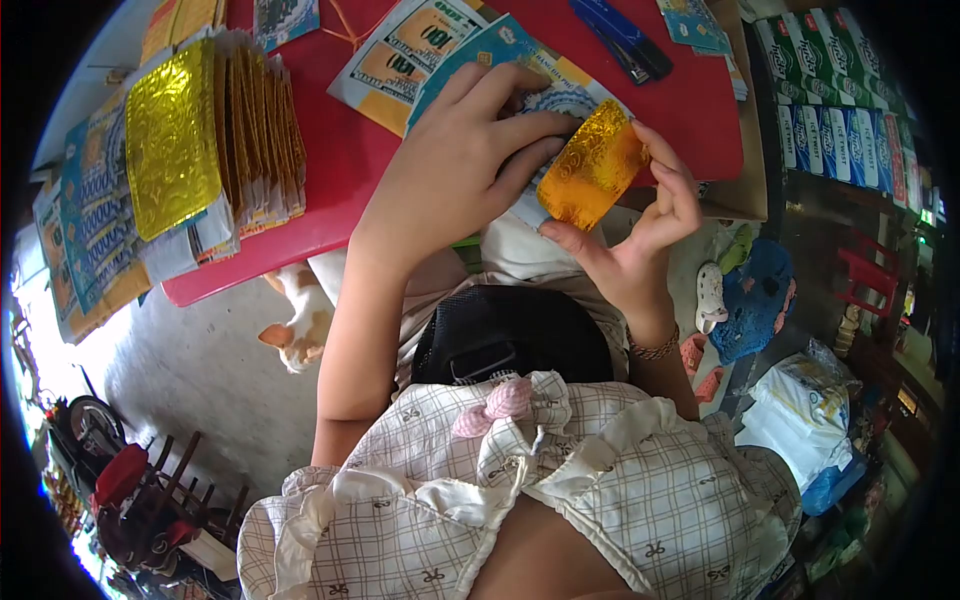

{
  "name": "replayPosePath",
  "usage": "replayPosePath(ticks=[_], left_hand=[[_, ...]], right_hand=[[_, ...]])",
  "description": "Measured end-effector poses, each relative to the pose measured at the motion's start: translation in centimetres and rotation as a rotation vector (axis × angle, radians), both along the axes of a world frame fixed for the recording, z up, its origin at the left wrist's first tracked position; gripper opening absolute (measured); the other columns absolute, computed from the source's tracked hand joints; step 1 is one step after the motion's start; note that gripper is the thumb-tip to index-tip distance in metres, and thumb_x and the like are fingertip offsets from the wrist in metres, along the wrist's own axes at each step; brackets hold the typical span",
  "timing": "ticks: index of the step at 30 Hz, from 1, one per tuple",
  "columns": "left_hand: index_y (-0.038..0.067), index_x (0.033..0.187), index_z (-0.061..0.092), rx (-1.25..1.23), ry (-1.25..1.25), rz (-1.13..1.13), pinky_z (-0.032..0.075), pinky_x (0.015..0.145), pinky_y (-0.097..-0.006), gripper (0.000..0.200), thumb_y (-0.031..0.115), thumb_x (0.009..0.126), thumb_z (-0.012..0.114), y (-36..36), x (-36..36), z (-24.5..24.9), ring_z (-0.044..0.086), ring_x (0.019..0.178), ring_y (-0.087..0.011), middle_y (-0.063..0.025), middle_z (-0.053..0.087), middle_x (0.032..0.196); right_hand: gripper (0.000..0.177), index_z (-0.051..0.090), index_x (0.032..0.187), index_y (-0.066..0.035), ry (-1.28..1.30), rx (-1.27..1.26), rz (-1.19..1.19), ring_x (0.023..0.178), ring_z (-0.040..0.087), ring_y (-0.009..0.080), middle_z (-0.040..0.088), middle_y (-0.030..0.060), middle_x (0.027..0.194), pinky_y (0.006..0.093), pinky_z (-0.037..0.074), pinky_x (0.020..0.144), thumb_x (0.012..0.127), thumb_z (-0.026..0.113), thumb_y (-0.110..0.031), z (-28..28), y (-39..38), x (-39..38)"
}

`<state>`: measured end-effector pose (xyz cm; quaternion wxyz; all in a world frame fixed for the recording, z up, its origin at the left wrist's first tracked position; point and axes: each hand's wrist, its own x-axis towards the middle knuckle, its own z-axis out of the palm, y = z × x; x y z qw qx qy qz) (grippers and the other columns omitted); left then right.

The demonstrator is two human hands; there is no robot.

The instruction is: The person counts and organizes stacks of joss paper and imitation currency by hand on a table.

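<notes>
My right hand [645,220] holds a shiny gold foil paper [595,165] by its right edge and lower corner, between thumb and bent fingers. From the other side my left hand [480,150] reaches over, its thumb and finger closed at the foil's left edge; the exact contact is partly hidden. Beneath that hand lie blue printed paper notes [497,45] and dollar-style paper notes [405,60]. On the left stands a thick bundle of folded joss paper [255,130], with a yellow-gold foil sheet [175,140] on its front.
The red table [325,160] carries a dark blue stapler [620,40] and more blue notes [695,25] near a cardboard box [755,130]. A cat [305,320] is on the floor below. Shelved packs [835,145] stand at right, a motorbike [120,480] at lower left.
</notes>
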<state>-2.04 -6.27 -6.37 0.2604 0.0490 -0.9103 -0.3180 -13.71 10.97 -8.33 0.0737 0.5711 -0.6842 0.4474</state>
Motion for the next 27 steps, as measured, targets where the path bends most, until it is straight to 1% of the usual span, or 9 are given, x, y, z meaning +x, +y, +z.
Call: replayPosePath(ticks=[4, 8, 17, 19, 20, 21, 23, 25, 27], left_hand=[[0.008, 0.105, 0.066, 0.015, -0.011, 0.005, 0.044, 0.082, -0.0355, 0.022, 0.013, 0.084, 0.061, -0.1, 0.0, -0.1, 0.052, 0.096, -0.0250, -0.0085, 0.058, 0.110], [0.007, 0.105, 0.066, 0.092, -0.012, 0.024, 0.043, 0.085, -0.0367, 0.022, 0.015, 0.085, 0.061, 0.0, -0.2, 0.4, 0.053, 0.097, -0.0275, -0.0098, 0.058, 0.112], [0.005, 0.092, 0.064, 0.119, -0.039, 0.020, 0.041, 0.090, -0.0379, 0.023, 0.022, 0.077, 0.070, 0.0, 0.1, 0.8, 0.052, 0.105, -0.0310, -0.0110, 0.058, 0.116], [0.004, 0.083, 0.060, 0.118, -0.038, 0.022, 0.041, 0.090, -0.0381, 0.020, 0.019, 0.076, 0.071, -0.2, 0.0, 0.6, 0.052, 0.105, -0.0311, -0.0104, 0.058, 0.117], [0.004, 0.083, 0.060, 0.116, -0.035, 0.024, 0.041, 0.090, -0.0381, 0.020, 0.019, 0.076, 0.071, -0.1, 0.0, 0.6, 0.052, 0.105, -0.0311, -0.0104, 0.058, 0.117], [0.004, 0.082, 0.059, 0.107, -0.035, 0.029, 0.041, 0.090, -0.0380, 0.020, 0.019, 0.077, 0.071, 0.0, -0.1, 0.6, 0.052, 0.105, -0.0311, -0.0100, 0.057, 0.117], [0.004, 0.081, 0.058, 0.100, -0.038, 0.034, 0.041, 0.090, -0.0380, 0.020, 0.019, 0.077, 0.070, 0.1, 0.0, 0.5, 0.052, 0.105, -0.0310, -0.0097, 0.057, 0.118], [0.004, 0.081, 0.058, 0.083, -0.028, 0.038, 0.040, 0.091, -0.0381, 0.019, 0.020, 0.078, 0.069, 0.1, -0.1, 0.5, 0.051, 0.106, -0.0306, -0.0094, 0.056, 0.118], [0.004, 0.081, 0.058, 0.084, -0.030, 0.036, 0.040, 0.091, -0.0382, 0.019, 0.020, 0.078, 0.069, 0.1, -0.1, 0.5, 0.051, 0.106, -0.0306, -0.0095, 0.056, 0.118]], right_hand=[[0.084, 0.028, 0.123, -0.008, 0.003, -0.027, -0.023, 0.116, 0.043, 0.0282, 0.043, 0.0185, 0.131, 0.0400, 0.034, 0.097, 0.068, 0.081, -0.045, -0.4, -0.3, 0.1], [0.085, 0.028, 0.124, -0.009, 0.012, 0.002, -0.013, 0.116, 0.042, 0.0283, 0.042, 0.0177, 0.132, 0.0398, 0.033, 0.097, 0.069, 0.080, -0.046, -0.1, -0.3, 0.0], [0.078, 0.035, 0.127, -0.007, 0.066, 0.128, -0.060, 0.117, 0.041, 0.0281, 0.048, 0.0159, 0.131, 0.0414, 0.024, 0.101, 0.073, 0.076, -0.046, 1.4, 0.2, 0.3], [0.071, 0.039, 0.127, -0.005, 0.077, 0.170, -0.018, 0.117, 0.042, 0.0273, 0.050, 0.0158, 0.128, 0.0410, 0.024, 0.101, 0.076, 0.076, -0.037, 1.9, 0.8, -0.7], [0.061, 0.043, 0.126, -0.003, 0.016, 0.070, -0.008, 0.115, 0.045, 0.0269, 0.053, 0.0152, 0.126, 0.0401, 0.025, 0.100, 0.079, 0.074, -0.026, 2.2, 0.6, -1.3], [0.061, 0.043, 0.126, -0.003, 0.018, 0.068, -0.004, 0.115, 0.045, 0.0269, 0.053, 0.0152, 0.126, 0.0401, 0.025, 0.100, 0.079, 0.074, -0.026, 2.4, 0.2, -2.1], [0.053, 0.047, 0.124, -0.002, 0.051, -0.004, -0.191, 0.115, 0.047, 0.0261, 0.053, 0.0140, 0.126, 0.0381, 0.027, 0.099, 0.080, 0.072, -0.020, 2.8, -0.8, -3.8], [0.040, 0.054, 0.119, 0.000, 0.195, 0.003, -0.199, 0.106, 0.055, 0.0239, 0.058, 0.0121, 0.116, 0.0343, 0.039, 0.094, 0.084, 0.069, -0.014, 4.6, -3.0, -5.9], [0.036, 0.056, 0.118, -0.005, 0.340, 0.095, -0.249, 0.099, 0.058, 0.0200, 0.061, 0.0109, 0.107, 0.0308, 0.043, 0.086, 0.085, 0.067, -0.015, 6.4, -5.6, -5.7]])
